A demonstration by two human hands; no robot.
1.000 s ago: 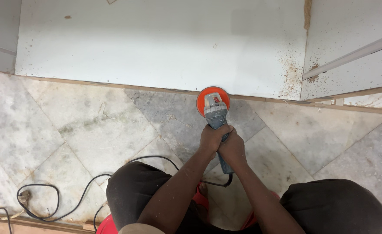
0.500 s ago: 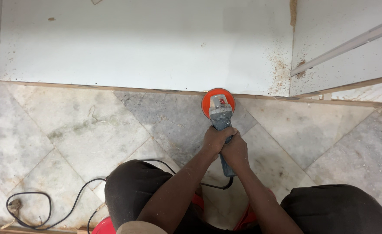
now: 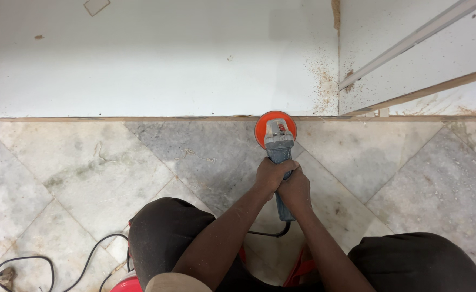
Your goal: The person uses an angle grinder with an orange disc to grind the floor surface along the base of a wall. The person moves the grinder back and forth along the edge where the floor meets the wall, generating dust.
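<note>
the floor (image 3: 86,178) is the biggest thing here. it is made of grey and white stone tiles set in slanted squares, with some dark marks on them. behind it stands a white wall (image 3: 168,59), and a thin brown strip runs where the wall meets the floor. brown dust (image 3: 324,81) is sprinkled on the wall near a corner, and a white board (image 3: 411,59) leans off to the right.

the person sits low, and two knees in dark trousers (image 3: 173,232) show at the bottom of the view. a black cord (image 3: 76,267) loops across the floor at the lower left, and something red (image 3: 127,284) peeks out beside it.

a grinder (image 3: 279,157) with a grey body lies on the floor between the knees, pointing at the wall. its round orange disc (image 3: 275,125) sits flat on the tile, just touching the strip at the foot of the wall.

the left hand (image 3: 270,176) is closed tight around the grinder body. the right hand (image 3: 295,189) is wrapped around it too, just behind the left and touching it.
</note>
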